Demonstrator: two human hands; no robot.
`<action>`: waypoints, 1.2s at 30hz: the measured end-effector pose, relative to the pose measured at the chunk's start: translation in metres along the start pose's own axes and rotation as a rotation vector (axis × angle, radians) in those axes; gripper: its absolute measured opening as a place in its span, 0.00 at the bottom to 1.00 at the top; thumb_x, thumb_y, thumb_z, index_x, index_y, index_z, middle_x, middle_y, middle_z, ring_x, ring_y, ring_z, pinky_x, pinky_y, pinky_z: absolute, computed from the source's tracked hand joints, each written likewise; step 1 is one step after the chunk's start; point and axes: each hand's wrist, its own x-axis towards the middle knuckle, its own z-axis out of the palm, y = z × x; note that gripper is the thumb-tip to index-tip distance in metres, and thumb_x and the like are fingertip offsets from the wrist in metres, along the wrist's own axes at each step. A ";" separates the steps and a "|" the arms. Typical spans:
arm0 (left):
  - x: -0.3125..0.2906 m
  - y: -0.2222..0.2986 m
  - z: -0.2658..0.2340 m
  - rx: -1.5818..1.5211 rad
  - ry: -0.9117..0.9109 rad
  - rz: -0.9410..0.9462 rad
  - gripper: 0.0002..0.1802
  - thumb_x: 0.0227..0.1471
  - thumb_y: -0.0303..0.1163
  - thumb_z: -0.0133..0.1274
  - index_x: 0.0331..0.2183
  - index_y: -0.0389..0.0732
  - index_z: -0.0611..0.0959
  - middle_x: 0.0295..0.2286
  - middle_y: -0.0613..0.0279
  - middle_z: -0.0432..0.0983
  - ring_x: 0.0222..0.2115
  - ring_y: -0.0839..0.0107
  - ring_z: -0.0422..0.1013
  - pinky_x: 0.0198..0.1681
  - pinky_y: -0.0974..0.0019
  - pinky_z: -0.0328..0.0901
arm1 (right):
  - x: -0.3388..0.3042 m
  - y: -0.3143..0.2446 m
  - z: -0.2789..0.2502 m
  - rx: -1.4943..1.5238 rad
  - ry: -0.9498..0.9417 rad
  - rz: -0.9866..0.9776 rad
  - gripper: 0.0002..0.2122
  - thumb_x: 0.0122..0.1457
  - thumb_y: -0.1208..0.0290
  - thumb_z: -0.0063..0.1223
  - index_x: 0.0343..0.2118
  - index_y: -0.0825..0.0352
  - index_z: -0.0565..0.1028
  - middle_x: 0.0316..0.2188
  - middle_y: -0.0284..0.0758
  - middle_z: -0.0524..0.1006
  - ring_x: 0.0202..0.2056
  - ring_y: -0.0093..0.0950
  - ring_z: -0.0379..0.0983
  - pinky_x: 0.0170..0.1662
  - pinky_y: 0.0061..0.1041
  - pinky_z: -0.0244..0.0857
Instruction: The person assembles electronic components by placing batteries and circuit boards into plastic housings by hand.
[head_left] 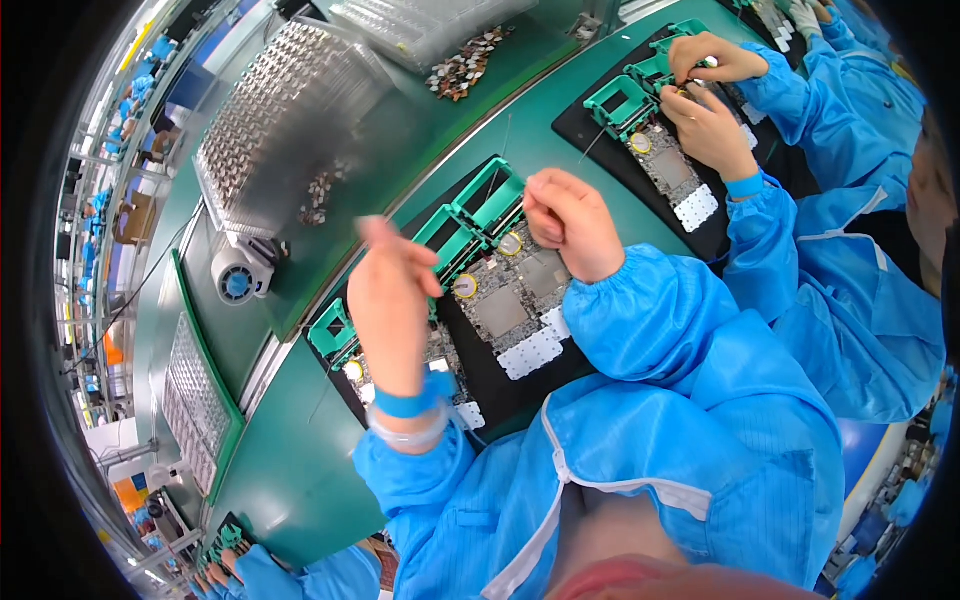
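Observation:
On a black mat [497, 385] lies a grey circuit board [512, 300] with round yellow coin cells [465, 287], held in green plastic frames [484, 203]. My right hand [572, 225] rests curled on the board's far end, beside a second coin cell [511, 243]; whether it pinches a small part is hidden. My left hand [390, 290] is raised and blurred above a second board [443, 352] and its green frame [330, 336]. Its fingers are drawn together, and I cannot see anything in them. Both arms are in blue sleeves.
To my right a co-worker's hands [708, 122] work on another board [668, 165] in green frames. Clear trays of small parts [275, 115] and loose part piles [462, 68] sit beyond the mat, with a small fan [237, 281] and another tray [190, 400] at left.

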 end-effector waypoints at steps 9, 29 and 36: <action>0.041 0.012 -0.011 -0.768 -0.520 -0.089 0.47 0.48 0.71 0.18 0.14 0.36 0.70 0.06 0.66 0.59 0.05 0.80 0.49 0.08 0.77 0.41 | 0.003 0.003 -0.002 0.032 -0.049 0.078 0.09 0.59 0.67 0.45 0.24 0.64 0.70 0.10 0.22 0.58 0.12 0.11 0.47 0.16 0.15 0.39; -0.002 -0.009 0.002 0.279 -1.217 -0.309 0.23 0.57 0.40 0.41 0.19 0.35 0.77 0.12 0.63 0.71 0.16 0.76 0.67 0.23 0.73 0.61 | 0.001 0.005 0.002 0.030 -0.123 0.109 0.09 0.59 0.67 0.45 0.24 0.64 0.69 0.11 0.21 0.58 0.13 0.11 0.49 0.16 0.14 0.41; -0.051 -0.022 -0.054 0.055 -0.728 -0.362 0.22 0.58 0.40 0.42 0.19 0.35 0.78 0.11 0.65 0.68 0.15 0.78 0.65 0.20 0.74 0.58 | 0.001 0.002 -0.001 -0.012 -0.103 0.102 0.09 0.59 0.66 0.44 0.25 0.64 0.69 0.12 0.21 0.59 0.14 0.11 0.49 0.17 0.14 0.42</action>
